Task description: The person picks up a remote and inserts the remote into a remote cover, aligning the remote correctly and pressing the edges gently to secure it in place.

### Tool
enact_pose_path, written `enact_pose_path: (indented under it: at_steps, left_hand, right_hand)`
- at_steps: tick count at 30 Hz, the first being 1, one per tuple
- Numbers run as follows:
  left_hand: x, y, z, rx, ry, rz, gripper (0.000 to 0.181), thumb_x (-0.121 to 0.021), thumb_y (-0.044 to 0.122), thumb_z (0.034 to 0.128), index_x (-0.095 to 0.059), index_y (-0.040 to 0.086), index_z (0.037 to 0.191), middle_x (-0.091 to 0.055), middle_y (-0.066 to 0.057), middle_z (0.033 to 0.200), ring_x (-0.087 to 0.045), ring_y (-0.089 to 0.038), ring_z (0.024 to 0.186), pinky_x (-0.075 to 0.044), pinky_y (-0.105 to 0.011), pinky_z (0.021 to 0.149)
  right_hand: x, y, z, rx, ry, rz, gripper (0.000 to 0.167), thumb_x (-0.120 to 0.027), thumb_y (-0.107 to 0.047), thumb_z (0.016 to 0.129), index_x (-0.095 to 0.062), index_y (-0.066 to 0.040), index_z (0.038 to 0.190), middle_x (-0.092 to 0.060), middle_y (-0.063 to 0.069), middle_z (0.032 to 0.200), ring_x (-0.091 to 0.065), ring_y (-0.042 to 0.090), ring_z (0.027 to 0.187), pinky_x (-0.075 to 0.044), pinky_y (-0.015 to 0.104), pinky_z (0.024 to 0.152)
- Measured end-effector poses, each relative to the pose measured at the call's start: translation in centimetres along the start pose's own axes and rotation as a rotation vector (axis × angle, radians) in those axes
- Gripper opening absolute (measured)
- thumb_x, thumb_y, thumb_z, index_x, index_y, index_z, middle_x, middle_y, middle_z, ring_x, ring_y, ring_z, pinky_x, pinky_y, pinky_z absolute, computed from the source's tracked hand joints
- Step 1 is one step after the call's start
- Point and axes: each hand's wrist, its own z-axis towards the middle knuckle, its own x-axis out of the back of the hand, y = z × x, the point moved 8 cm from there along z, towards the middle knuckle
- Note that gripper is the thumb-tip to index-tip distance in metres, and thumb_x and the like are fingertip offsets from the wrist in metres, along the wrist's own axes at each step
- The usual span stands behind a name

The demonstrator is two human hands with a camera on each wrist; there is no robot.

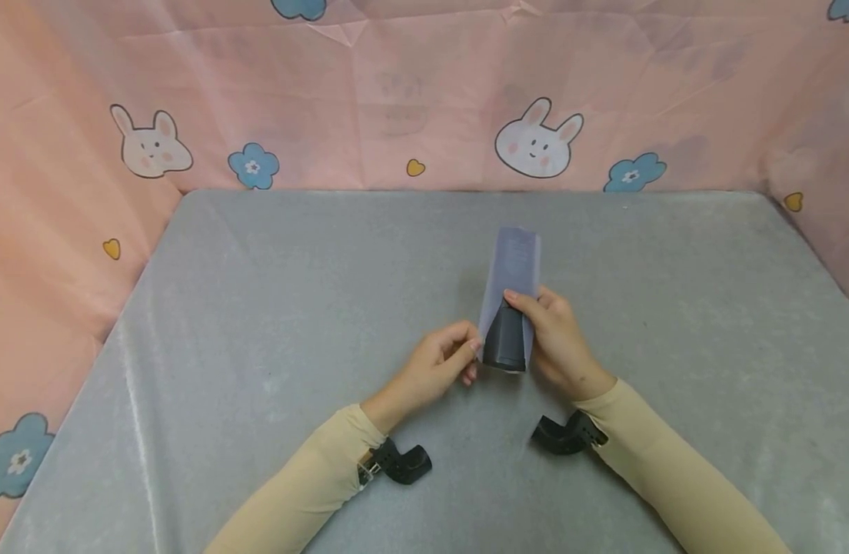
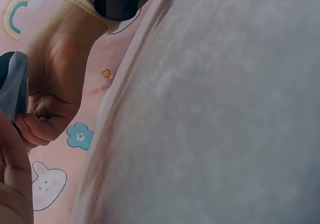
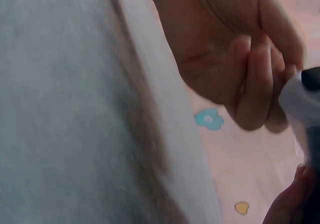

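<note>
A long translucent bluish plastic sleeve [image 1: 514, 258] stands out above the table, with a dark grey tapered piece [image 1: 505, 342] at its near end, wider toward the person. What kind of thing this piece is cannot be told. The right hand [image 1: 561, 338] grips it from the right, thumb on top and the other fingers mostly hidden beneath. At the sleeve's lower left edge, the left hand [image 1: 441, 358] pinches with thumb and forefinger, the remaining fingers curled. The right wrist view shows the left hand [image 3: 225, 49] close against the whitish sleeve edge [image 3: 297, 102].
A grey cloth-covered table [image 1: 293, 277] spreads beneath both hands. Pink printed curtain [image 1: 452, 69] hangs behind it and along the sides. Each wrist carries a black camera mount [image 1: 405, 464] over a beige sleeve [image 1: 307, 477].
</note>
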Motion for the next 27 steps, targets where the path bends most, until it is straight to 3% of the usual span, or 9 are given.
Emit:
enact_pose_path:
  at_steps: [8, 11, 17, 21, 24, 27]
  left_hand:
    - [-0.5, 0.9, -0.4, -0.096, -0.066, -0.049, 0.017, -0.045, -0.005, 0.0946, -0.048, -0.005, 0.078, -0.051, -0.013, 0.063, -0.051, -0.008, 0.059, -0.050, -0.025, 0.055]
    - [-0.6, 1.1, -0.5, -0.106, -0.067, -0.064, 0.016, -0.043, -0.005, 0.0944, -0.047, -0.005, 0.078, -0.051, -0.013, 0.063, -0.051, -0.008, 0.059, -0.049, -0.025, 0.054]
    - [-0.1, 0.3, -0.2, 0.003, 0.022, -0.095, 0.019, -0.044, 0.002, 0.0976, -0.047, -0.004, 0.080, -0.048, -0.003, 0.063, -0.049, -0.009, 0.057, -0.048, -0.023, 0.054]
    - [0.4, -0.8, -0.2, 0.108, 0.083, -0.190, 0.023, -0.044, 0.008, 0.0971, -0.045, -0.002, 0.076, -0.048, -0.002, 0.063, -0.050, -0.010, 0.055, -0.048, -0.023, 0.053]
    - [0.3, -1.6, -0.2, 0.191, 0.071, -0.256, 0.026, -0.041, 0.015, 0.0988, -0.048, -0.005, 0.082, -0.050, -0.002, 0.064, -0.051, -0.009, 0.055, -0.049, -0.023, 0.053]
    - [-0.4, -1.9, -0.2, 0.223, -0.006, -0.245, 0.030, -0.038, 0.017, 0.1010, -0.049, -0.010, 0.091, -0.051, -0.001, 0.066, -0.052, -0.007, 0.056, -0.048, -0.022, 0.054]
  right_hand:
    - [0.4, -0.3, 0.5, 0.020, 0.015, 0.031, 0.013, -0.050, -0.004, 0.096, -0.051, 0.006, 0.103, -0.065, 0.000, 0.081, -0.062, 0.008, 0.072, -0.053, 0.021, 0.066]
    - [0.4, -0.5, 0.5, 0.035, 0.018, 0.034, 0.010, -0.050, -0.003, 0.095, -0.051, 0.005, 0.102, -0.066, 0.000, 0.077, -0.063, 0.008, 0.070, -0.054, 0.021, 0.064]
    - [-0.1, -0.5, -0.2, 0.069, 0.012, -0.056, 0.023, -0.054, -0.006, 0.094, -0.047, 0.006, 0.113, -0.067, -0.003, 0.085, -0.063, 0.007, 0.076, -0.053, 0.021, 0.068]
    - [-0.4, -0.2, -0.5, 0.061, -0.019, -0.062, 0.028, -0.053, -0.006, 0.095, -0.045, 0.004, 0.120, -0.066, -0.003, 0.093, -0.062, 0.008, 0.083, -0.052, 0.022, 0.074]
    - [-0.4, -0.4, -0.6, 0.080, -0.023, -0.021, 0.026, -0.051, -0.003, 0.094, -0.046, 0.001, 0.119, -0.066, -0.002, 0.094, -0.062, 0.008, 0.084, -0.052, 0.023, 0.075]
    - [-0.3, -0.9, -0.7, 0.112, -0.015, 0.013, 0.024, -0.051, -0.001, 0.093, -0.048, 0.000, 0.117, -0.066, -0.002, 0.093, -0.062, 0.008, 0.084, -0.051, 0.022, 0.077]
